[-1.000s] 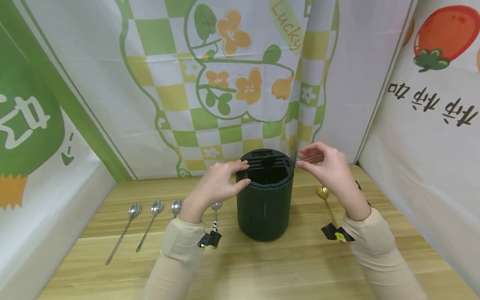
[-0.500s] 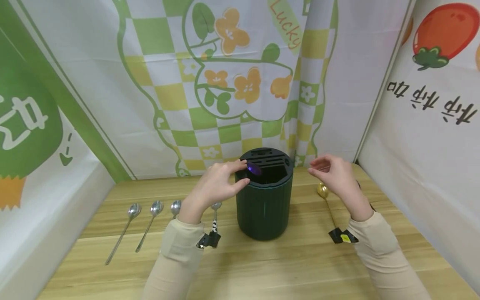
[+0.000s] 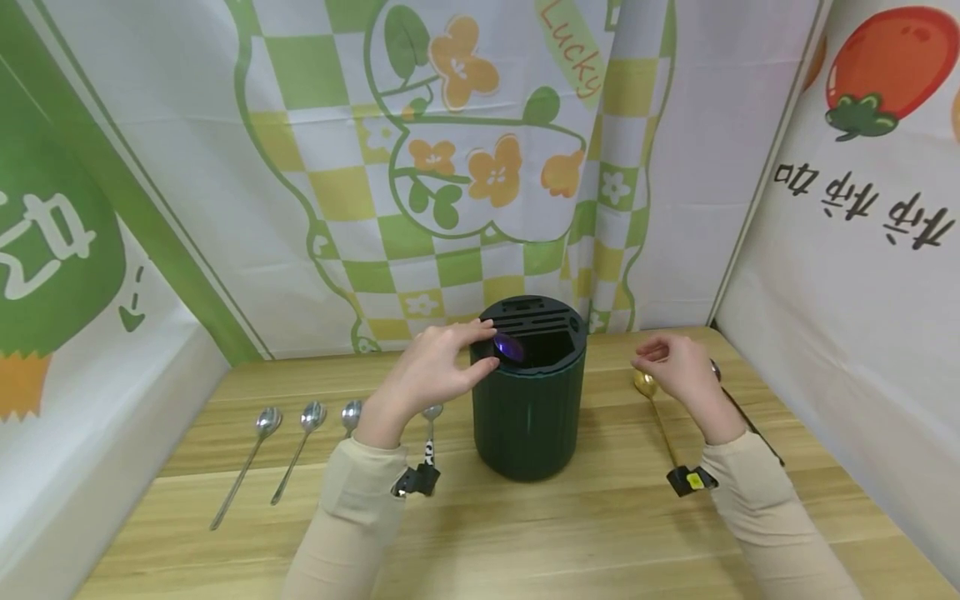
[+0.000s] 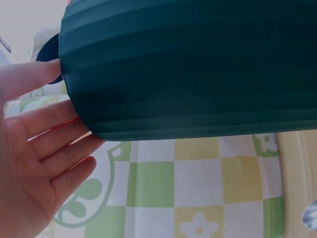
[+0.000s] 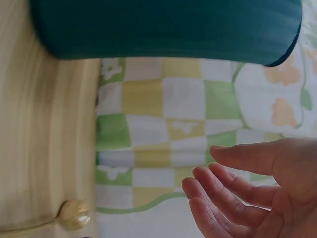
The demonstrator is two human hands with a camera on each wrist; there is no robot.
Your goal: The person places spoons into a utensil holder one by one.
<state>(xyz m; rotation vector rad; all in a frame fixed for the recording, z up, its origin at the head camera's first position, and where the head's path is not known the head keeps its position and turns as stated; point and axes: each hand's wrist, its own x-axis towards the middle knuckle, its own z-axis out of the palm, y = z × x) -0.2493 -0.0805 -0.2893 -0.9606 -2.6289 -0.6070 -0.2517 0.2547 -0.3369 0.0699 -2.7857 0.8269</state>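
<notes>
A dark green ribbed utensil holder (image 3: 527, 425) stands upright, its black slotted top (image 3: 532, 310) part open. In that opening leans a spoon with a shiny purple bowl (image 3: 510, 347); its handle is hidden inside. My left hand (image 3: 431, 367) touches the holder's left rim with extended fingers, thumb toward the front; the left wrist view shows the fingertips along the ribbed wall (image 4: 188, 74). Off to the right, my right hand (image 3: 678, 375) holds nothing, its fingers loosely bent. Just below its fingertips lies a gold spoon (image 3: 662, 421).
Several silver spoons, among them a long one (image 3: 250, 462), lie left of the holder on the wooden table (image 3: 525, 542). One with a black-and-white patterned handle (image 3: 430, 450) is by my left wrist. A dark-handled spoon (image 3: 753, 427) lies beyond my right wrist. A printed curtain hangs behind.
My right hand has moved right and down, away from the holder toward the gold spoon. The spoon in the holder has tipped left, its bowl now near my left fingertips. My left hand stays put.
</notes>
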